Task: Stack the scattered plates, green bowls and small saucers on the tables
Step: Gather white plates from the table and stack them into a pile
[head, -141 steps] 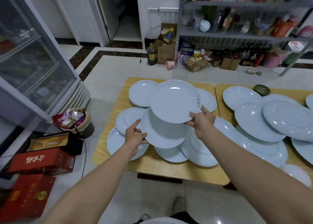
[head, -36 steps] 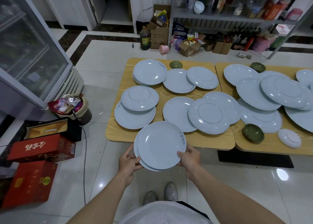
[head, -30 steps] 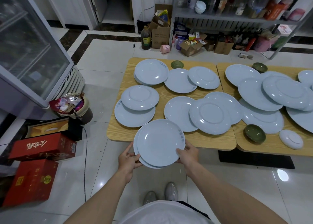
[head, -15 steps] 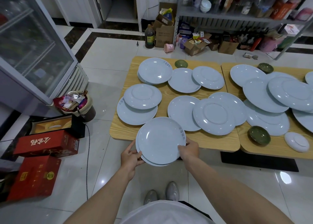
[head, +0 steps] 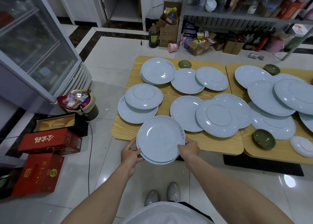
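Both hands carry a stack of two pale blue plates (head: 160,139) over the near edge of the left wooden table (head: 211,143). My left hand (head: 131,153) grips the stack's left rim and my right hand (head: 189,147) grips its right rim. Several more pale blue plates (head: 218,117) lie scattered and overlapping on the left table, some face down. Further plates (head: 269,96) crowd the right table (head: 271,153). Green bowls sit at the left table's far edge (head: 184,64), the right table's far edge (head: 271,69) and its near part (head: 263,138). A white saucer (head: 302,145) lies face down beside that bowl.
A glass-door fridge (head: 33,45) stands at the left, with a full bin (head: 78,101) and red boxes (head: 49,141) on the floor beside it. Cardboard boxes (head: 168,32), a bottle and a metal shelf rack (head: 237,15) line the far wall. My shoes (head: 161,195) stand on white tiles.
The two plates, first held apart over the table, were joined into one stack. Over the last second both hands carried it a little forward, onto the left table's near edge.
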The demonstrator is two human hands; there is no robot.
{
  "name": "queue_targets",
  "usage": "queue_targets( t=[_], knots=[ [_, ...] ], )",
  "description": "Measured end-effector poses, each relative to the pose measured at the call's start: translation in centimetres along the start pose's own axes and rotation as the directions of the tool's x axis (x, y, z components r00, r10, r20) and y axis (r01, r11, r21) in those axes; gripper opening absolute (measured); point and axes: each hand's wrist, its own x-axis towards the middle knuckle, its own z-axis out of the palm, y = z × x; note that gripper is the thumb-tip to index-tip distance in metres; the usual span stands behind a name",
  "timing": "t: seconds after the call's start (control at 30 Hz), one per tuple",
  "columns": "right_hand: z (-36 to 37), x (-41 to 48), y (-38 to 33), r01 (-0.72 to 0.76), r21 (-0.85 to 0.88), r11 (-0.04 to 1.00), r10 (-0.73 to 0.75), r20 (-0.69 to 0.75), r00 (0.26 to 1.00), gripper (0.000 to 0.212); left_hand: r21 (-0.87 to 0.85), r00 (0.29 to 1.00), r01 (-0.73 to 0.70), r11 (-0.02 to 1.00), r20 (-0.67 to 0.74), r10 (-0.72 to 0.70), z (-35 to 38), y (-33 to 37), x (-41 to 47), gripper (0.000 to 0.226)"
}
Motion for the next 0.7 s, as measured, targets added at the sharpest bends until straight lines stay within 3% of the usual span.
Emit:
queue_targets(
  t=[0.7],
  knots=[
    [0.05,0.21,0.85,-0.013,-0.09,0.996,0.015,0.021,1.0,0.024,0.195,1.0,-0.02,0.981,-0.001,0.021,0.07,0.44,-0.16,0.053]
  ],
)
